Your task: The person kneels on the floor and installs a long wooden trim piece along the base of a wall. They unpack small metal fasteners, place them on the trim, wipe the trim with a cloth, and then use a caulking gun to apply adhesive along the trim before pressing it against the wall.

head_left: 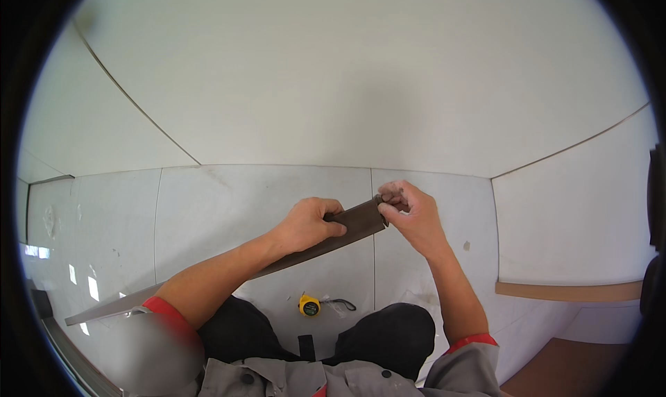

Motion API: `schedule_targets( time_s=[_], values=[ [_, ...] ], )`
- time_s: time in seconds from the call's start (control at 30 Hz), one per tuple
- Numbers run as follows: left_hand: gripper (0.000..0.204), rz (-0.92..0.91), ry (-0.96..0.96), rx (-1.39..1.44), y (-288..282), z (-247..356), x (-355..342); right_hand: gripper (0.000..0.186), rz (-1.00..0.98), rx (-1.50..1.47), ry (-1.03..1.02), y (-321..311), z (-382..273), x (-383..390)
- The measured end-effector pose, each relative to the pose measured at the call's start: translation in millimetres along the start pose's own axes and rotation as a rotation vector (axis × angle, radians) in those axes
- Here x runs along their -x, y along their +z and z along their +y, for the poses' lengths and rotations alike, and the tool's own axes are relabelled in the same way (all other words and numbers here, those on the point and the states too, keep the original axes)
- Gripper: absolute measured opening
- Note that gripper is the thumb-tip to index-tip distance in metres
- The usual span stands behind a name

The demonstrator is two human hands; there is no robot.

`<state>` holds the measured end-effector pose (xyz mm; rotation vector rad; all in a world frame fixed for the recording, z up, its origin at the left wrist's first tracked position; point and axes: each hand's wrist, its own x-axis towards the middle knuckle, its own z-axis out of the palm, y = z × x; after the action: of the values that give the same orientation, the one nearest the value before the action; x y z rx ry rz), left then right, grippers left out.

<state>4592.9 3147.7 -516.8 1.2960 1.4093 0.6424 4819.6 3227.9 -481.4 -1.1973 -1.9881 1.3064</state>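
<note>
Brown strip [363, 221] | axis slants up rightward | left hand [308, 225] clasping | right hand [417, 218] pinching end

Long strip [364, 220] in ctr is showing dk brown, looking greyer twd lower L. Tape measure [309, 305], lower ctr, is showing yellow w/ blk. Floor tiles [201, 203] are showing pale grey w/ thin dk lines; panel [347, 50] up top, off-white. Jacket [354, 375], bottom, is showing grey, cuffs [474, 341] red; trousers [392, 334], blk. Board [569, 369], dim lower R, is prob. showing reddish brown.

Seemingly an indoor fit-out site, smudged pale floor tiles [208, 209], white panels [277, 85], yellow tape measure [309, 305]
</note>
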Motion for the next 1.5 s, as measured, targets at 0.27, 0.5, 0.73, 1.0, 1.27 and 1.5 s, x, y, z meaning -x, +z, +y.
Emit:
schedule_targets(
  time_s=[0.27, 0.5, 0.73, 1.0, 1.27, 1.5],
  values=[
    [0.027, 0.057, 0.036, -0.017, 1, -1, 2, 0.023, 0.019, 0.051, -0.062, 5, -3, 2],
    [0.025, 0.095, 0.076, -0.099, -1, 8, 8, 0.021, 0.047, 0.077, -0.12, 8, -2, 5],
    [0.022, 0.13, 0.113, -0.074, 6, 4, 9, 0.019, 0.042, 0.077, -0.162, 9, 6, 8],
    [0.024, 0.2, 0.117, -0.116, 7, 3, 8, 0.054, 0.057, -0.41, 0.061, 22, 61, 19],
    [0.024, 0.311, 0.365, -0.337, 24, -15, -14, 0.032, -0.217, -1.107, 0.196, 83, 119, 37],
    [0.028, 0.193, 0.251, -0.276, 15, -39, -18, 0.019, -0.016, -1.032, 0.278, 104, 122, 29]
  ],
)
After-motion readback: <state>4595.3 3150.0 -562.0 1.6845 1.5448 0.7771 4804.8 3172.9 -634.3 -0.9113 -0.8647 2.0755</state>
